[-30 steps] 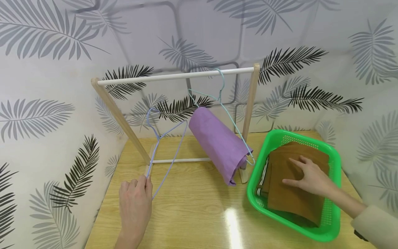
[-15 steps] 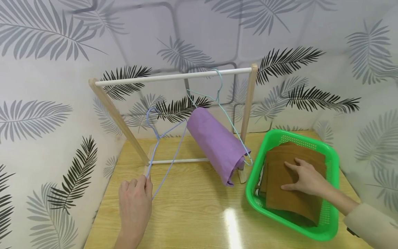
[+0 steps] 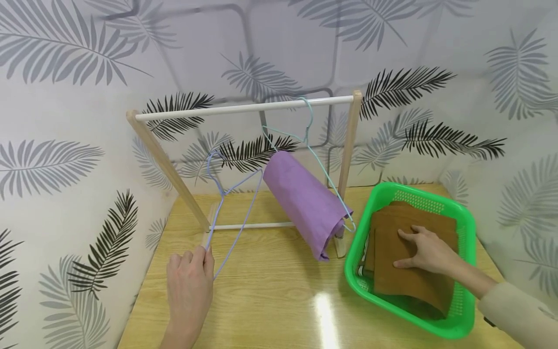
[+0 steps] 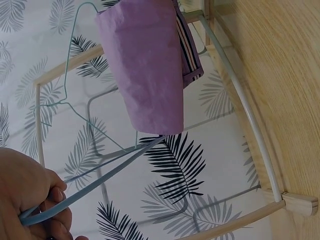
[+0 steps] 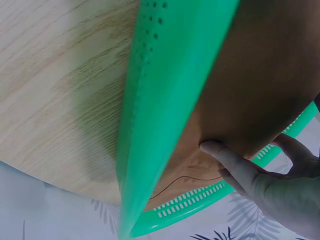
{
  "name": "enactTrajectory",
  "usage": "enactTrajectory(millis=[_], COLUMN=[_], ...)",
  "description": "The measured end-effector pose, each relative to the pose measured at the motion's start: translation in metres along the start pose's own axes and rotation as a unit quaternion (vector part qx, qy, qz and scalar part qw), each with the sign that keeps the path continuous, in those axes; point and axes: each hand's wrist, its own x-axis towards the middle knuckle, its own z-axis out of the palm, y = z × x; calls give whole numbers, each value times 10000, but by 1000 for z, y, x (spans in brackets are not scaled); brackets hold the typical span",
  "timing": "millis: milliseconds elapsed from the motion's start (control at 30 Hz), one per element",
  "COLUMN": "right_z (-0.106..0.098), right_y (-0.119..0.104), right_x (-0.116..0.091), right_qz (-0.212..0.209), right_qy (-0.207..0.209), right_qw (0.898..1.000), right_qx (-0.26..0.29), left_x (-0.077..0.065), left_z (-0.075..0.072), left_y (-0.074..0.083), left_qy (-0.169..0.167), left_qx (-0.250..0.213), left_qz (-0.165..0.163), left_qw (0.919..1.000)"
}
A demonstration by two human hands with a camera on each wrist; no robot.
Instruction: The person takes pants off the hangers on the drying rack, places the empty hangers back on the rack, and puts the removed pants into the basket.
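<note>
In the head view, my left hand grips the lower corner of a blue wire hanger, held tilted in front of the rack with nothing on it. My right hand reaches into a green basket and touches a folded brown cloth on top of the pile, thumb and fingers spread. In the right wrist view, its thumb tip lies against the brown cloth. A folded purple cloth hangs over a mint-green hanger on the rack's bar. Striped trim shows on this cloth in the left wrist view.
A small rack with wooden posts and a white top bar stands at the back of the wooden table. Behind it is a leaf-patterned wall. Dark striped fabric shows at the basket's left side.
My right hand has shifted slightly left on the brown cloth, and its fingers have drawn a little closer together. My left hand and the blue hanger have stayed nearly still.
</note>
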Motion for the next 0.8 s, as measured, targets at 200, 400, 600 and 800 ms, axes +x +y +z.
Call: enactTrajectory(millis=[200,400,600,800], right_z=[5,12,22,25], right_y=[3,6,6,9], right_x=[2,7,6,10], right_qz=[-106,-220,-474,-605], right_qy=[-105,-234,-289,-365], right_qw=[9998,9987,9950,9926], right_qx=[-160,-406,-835,-987], left_x=[0,1,1,1], left_z=[0,-1,-1,0], left_y=[0,1,1,0], left_qy=[-64,-122,-121,-153], left_qx=[22,-46,-82,-76], left_qz=[-8,-94,-143,-148], left_qw=[10000,9999,9998,9997])
